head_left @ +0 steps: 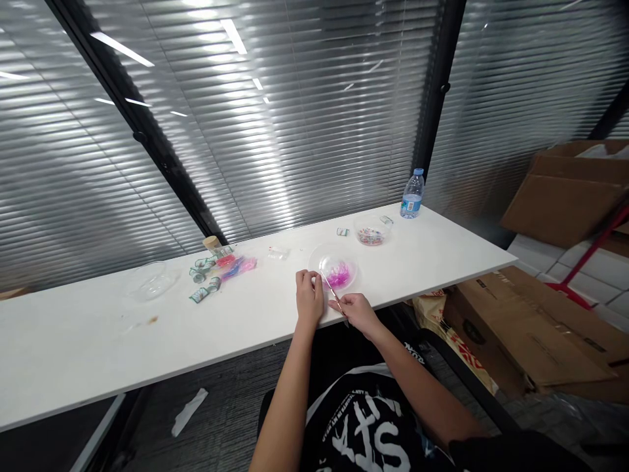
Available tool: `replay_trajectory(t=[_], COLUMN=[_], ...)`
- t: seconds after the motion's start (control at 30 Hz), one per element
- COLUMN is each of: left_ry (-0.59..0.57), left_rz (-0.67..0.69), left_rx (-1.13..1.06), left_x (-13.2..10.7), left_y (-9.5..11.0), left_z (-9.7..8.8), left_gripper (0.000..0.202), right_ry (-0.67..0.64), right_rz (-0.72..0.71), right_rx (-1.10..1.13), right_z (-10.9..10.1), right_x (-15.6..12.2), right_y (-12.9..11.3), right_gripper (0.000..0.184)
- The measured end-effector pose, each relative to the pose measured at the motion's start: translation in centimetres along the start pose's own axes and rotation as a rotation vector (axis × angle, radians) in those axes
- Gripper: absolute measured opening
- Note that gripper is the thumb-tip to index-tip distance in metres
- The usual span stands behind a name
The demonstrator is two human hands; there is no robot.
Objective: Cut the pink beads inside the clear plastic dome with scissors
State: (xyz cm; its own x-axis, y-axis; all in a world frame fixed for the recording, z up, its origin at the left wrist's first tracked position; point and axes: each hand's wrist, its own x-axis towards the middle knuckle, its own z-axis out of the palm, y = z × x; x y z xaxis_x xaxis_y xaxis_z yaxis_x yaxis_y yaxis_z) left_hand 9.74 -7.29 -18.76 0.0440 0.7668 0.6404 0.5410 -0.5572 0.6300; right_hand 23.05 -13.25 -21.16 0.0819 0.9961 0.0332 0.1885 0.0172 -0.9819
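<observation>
Near the front edge of a long white table (98, 328), my left hand (309, 298) rests with its fingers curled and pinched together at the rim of a clear plastic bowl (332, 265) holding pink bits. What the fingers pinch is too small to make out. My right hand (356, 309) is closed on a thin stick or needle (330, 287) that slants up toward the left hand and the bowl.
A second clear bowl (372, 231) with multicoloured beads and a water bottle (412, 194) stand at the back right. Small jars and coloured packets (221, 270) lie left of centre, and an empty clear dish (150, 282) farther left. Cardboard boxes (535, 328) sit on the floor at right.
</observation>
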Motion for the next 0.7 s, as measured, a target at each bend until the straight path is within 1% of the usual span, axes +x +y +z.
replay_trajectory(t=[0.37, 0.7], left_ry=[0.006, 0.008], left_rz=[-0.003, -0.017], left_rx=[0.011, 0.008], left_x=[0.13, 0.14], left_y=[-0.15, 0.21], left_z=[0.12, -0.08], left_gripper=[0.011, 0.012], right_ry=[-0.012, -0.001], right_rz=[-0.015, -0.023], right_rx=[-0.029, -0.059], right_z=[-0.06, -0.07], right_x=[0.15, -0.05], right_y=[0.06, -0.55], right_gripper=[0.052, 0.052])
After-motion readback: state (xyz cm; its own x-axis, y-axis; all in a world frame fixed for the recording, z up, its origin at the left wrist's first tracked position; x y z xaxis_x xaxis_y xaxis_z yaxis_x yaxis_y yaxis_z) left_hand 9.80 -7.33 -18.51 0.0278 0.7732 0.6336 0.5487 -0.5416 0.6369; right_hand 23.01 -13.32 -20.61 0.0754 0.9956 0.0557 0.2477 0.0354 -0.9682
